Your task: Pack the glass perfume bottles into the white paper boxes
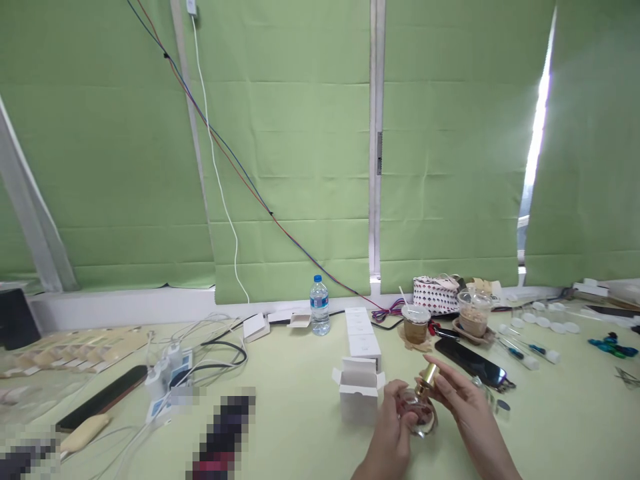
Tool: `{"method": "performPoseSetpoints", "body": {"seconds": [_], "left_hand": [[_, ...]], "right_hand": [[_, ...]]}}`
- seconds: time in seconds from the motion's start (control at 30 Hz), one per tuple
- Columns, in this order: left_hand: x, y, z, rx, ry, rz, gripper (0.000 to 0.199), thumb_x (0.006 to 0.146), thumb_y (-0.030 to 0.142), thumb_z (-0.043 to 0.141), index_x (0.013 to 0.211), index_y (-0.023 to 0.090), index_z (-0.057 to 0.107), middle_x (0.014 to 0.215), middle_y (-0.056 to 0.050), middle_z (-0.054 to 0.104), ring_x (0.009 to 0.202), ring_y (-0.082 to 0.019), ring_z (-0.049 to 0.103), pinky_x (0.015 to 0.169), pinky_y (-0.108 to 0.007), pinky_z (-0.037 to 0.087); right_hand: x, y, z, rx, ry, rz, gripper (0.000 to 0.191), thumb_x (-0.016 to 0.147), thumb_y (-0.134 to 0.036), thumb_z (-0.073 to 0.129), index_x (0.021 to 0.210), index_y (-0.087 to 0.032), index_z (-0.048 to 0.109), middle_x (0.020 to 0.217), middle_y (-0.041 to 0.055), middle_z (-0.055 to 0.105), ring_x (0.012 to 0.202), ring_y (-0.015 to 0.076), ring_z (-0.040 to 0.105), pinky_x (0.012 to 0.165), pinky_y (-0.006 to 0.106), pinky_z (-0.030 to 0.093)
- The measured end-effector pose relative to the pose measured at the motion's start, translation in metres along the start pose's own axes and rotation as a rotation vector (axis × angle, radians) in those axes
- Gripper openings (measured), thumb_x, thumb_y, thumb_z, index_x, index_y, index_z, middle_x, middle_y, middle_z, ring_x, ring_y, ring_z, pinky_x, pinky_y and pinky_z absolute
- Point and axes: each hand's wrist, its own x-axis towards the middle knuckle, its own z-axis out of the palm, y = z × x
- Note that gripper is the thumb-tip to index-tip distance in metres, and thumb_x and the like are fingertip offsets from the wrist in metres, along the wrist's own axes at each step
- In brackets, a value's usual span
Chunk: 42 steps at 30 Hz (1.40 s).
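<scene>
My left hand (391, 427) is closed around a round clear glass bottle (423, 421) with something reddish inside. The bottle looks tilted. At its neck sits a gold cap (429, 377), and the fingers of my right hand (463, 403) are closed on it. Whether the cap is seated or lifted off I cannot tell. Just left of the bottle stands an open white box (359, 401) with its flaps up. Behind that box, a row of closed white boxes (362, 331) runs back along the table.
A water bottle (320, 308) stands at the back. To the right are a lidded drink cup (416, 324), a plastic cup (474, 313), a black phone (470, 362) and capped tubes (517, 352). Cables and a power strip (160, 405) lie on the left.
</scene>
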Motion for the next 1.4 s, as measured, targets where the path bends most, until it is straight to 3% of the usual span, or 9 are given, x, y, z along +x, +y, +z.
{"method": "performPoseSetpoints", "body": {"seconds": [0.23,0.43,0.7,0.9,1.0,1.1,1.2,1.3,1.4], "left_hand": [[0.003,0.009,0.0,-0.042,-0.013,0.016,0.031,0.095,0.04,0.04,0.12,0.021,0.042,0.101,-0.008,0.058,0.09,-0.019,0.058,0.084,-0.036,0.045],[0.002,0.007,0.002,-0.096,-0.02,0.022,0.029,0.095,0.038,0.04,0.119,0.022,0.042,0.101,-0.007,0.057,0.09,-0.019,0.059,0.085,-0.035,0.046],[0.0,0.0,0.011,-0.242,0.082,0.004,0.032,0.092,0.044,0.045,0.114,0.021,0.044,0.095,-0.006,0.057,0.084,-0.018,0.059,0.079,-0.035,0.048],[-0.001,0.001,0.008,-0.105,0.073,0.113,0.028,0.093,0.041,0.043,0.113,0.022,0.048,0.098,-0.007,0.056,0.086,-0.02,0.058,0.077,-0.035,0.048],[-0.003,0.007,-0.009,0.091,0.137,0.278,0.029,0.091,0.042,0.049,0.115,0.027,0.049,0.106,-0.008,0.057,0.096,-0.023,0.056,0.082,-0.037,0.047],[-0.003,0.014,-0.046,0.271,0.395,0.441,0.034,0.09,0.046,0.047,0.12,0.03,0.045,0.117,-0.009,0.05,0.111,-0.027,0.049,0.094,-0.043,0.041],[-0.003,0.015,-0.092,0.372,0.556,0.394,0.04,0.088,0.049,0.048,0.12,0.026,0.042,0.121,-0.012,0.044,0.118,-0.031,0.043,0.1,-0.051,0.036],[-0.005,0.008,-0.123,0.45,0.403,0.33,0.062,0.073,0.055,0.067,0.121,0.027,0.042,0.127,-0.012,0.044,0.123,-0.034,0.042,0.102,-0.054,0.036],[-0.012,0.004,-0.127,0.422,0.223,0.192,0.066,0.069,0.043,0.076,0.124,0.027,0.045,0.132,-0.011,0.045,0.128,-0.033,0.039,0.105,-0.053,0.035]], "right_hand": [[-0.001,0.003,0.002,-0.153,-0.015,-0.034,0.05,0.075,-0.049,0.069,0.117,-0.022,0.067,0.097,0.0045,0.074,0.089,0.0237,0.069,0.082,0.03,0.056],[-0.002,0.004,-0.001,-0.373,-0.054,-0.22,0.036,0.077,-0.045,0.066,0.106,-0.026,0.073,0.11,0.0043,0.072,0.102,0.0241,0.066,0.084,0.024,0.055],[-0.009,0.012,-0.003,-0.53,-0.108,-0.329,0.036,0.083,-0.043,0.06,0.114,-0.026,0.069,0.119,0.0053,0.069,0.111,0.0233,0.063,0.092,0.027,0.051],[-0.018,0.002,-0.008,-0.524,-0.26,-0.322,0.05,0.082,-0.044,0.062,0.129,-0.029,0.058,0.111,0.0047,0.072,0.091,0.0215,0.072,0.077,0.024,0.059],[-0.02,-0.004,-0.004,-0.474,-0.178,-0.399,0.045,0.078,-0.044,0.066,0.121,-0.03,0.064,0.107,0.0047,0.074,0.088,0.0244,0.073,0.074,0.025,0.06],[-0.018,-0.009,0.009,-0.421,-0.031,-0.465,0.044,0.078,-0.043,0.067,0.119,-0.029,0.065,0.108,0.0042,0.073,0.092,0.0259,0.072,0.082,0.03,0.058],[-0.008,-0.015,0.032,-0.411,0.047,-0.53,0.042,0.08,-0.039,0.066,0.12,-0.026,0.064,0.113,0.0045,0.071,0.096,0.026,0.07,0.088,0.034,0.056],[0.005,-0.017,0.056,-0.43,-0.064,-0.592,0.038,0.084,-0.033,0.062,0.121,-0.026,0.063,0.112,0.004,0.072,0.093,0.0233,0.071,0.086,0.032,0.057],[0.012,-0.013,0.075,-0.469,-0.191,-0.638,0.035,0.088,-0.028,0.056,0.122,-0.028,0.062,0.115,0.0028,0.07,0.101,0.0223,0.068,0.09,0.032,0.054]]}}
